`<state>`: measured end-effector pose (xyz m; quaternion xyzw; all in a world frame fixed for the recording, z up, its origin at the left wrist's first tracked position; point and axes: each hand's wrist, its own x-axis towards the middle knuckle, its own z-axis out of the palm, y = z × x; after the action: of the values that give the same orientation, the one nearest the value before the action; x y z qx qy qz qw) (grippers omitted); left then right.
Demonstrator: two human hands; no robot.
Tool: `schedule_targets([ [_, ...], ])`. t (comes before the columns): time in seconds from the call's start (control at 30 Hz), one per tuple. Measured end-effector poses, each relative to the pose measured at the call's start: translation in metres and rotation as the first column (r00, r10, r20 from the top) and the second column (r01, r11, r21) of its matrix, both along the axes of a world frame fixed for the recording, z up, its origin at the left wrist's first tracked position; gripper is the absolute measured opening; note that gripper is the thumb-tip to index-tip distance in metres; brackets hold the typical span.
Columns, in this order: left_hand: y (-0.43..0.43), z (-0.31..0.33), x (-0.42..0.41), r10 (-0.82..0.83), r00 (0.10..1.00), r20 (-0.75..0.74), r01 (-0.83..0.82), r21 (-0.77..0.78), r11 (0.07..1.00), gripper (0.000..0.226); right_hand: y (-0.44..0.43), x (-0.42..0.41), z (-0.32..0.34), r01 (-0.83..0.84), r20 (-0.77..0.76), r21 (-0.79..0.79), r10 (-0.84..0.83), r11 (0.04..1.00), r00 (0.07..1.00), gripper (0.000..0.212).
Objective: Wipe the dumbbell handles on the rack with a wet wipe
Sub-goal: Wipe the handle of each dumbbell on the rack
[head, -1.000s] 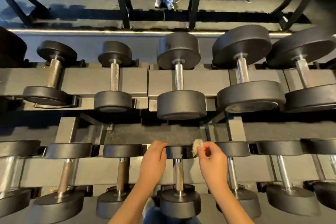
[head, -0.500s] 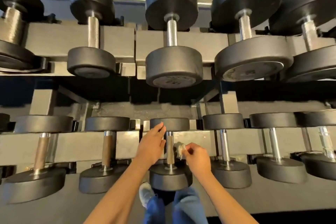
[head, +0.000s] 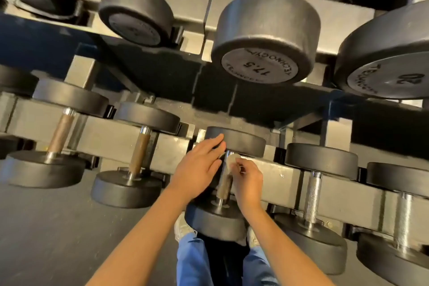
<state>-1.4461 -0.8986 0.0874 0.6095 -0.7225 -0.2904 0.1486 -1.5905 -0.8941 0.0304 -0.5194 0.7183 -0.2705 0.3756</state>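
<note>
while the left grip [head: 197, 169] lies flat, right grip [head: 248, 181] pinches wipe [head: 231, 161] on handle [head: 224, 187].

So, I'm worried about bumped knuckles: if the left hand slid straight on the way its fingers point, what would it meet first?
Probably the black round rear head of the dumbbell being wiped; the left hand has its fingers at that edge, but depth is unclear.

We had one head camera facing forward and steeply down, close above the left grip [head: 197, 169] and right grip [head: 248, 181], the rack [head: 290, 175] just beyond.
</note>
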Motion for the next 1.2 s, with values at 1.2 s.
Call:
schedule_targets([
  [1.2, 0.009, -0.090, -0.023, 0.203, 0.946, -0.253, -0.302, -0.455, 0.838, 0.041, -0.021, -0.046, -0.023, -0.830, -0.548, -0.351, 0.624, 0.434, 0.557, 0.012],
])
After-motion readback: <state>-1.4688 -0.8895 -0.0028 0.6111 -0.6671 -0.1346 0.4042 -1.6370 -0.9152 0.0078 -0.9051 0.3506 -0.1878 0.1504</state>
